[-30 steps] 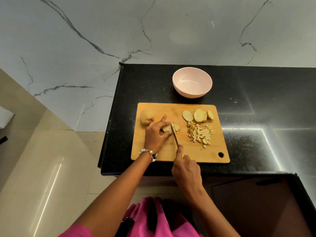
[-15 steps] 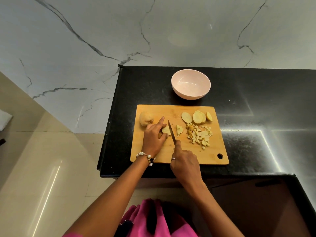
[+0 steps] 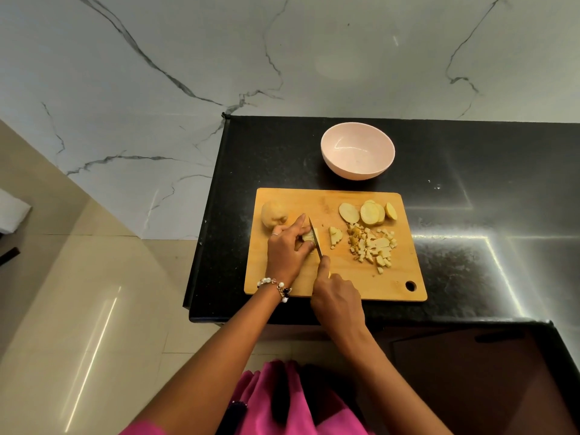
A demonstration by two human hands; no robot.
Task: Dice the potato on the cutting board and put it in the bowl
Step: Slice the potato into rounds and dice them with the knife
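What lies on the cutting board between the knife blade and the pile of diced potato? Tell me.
In the head view, one small partly cut potato piece lies on the cutting board between the knife blade and the diced pile; bare wood surrounds it.

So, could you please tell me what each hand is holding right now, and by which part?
The right hand holds the knife by its handle. The left hand pins a potato piece on its near end, beside the blade.

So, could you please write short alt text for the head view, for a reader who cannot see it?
A person's left hand holds a potato piece on a wooden cutting board while the right hand cuts it with a knife. Diced potato and slices lie to the right; an empty pink bowl sits behind.
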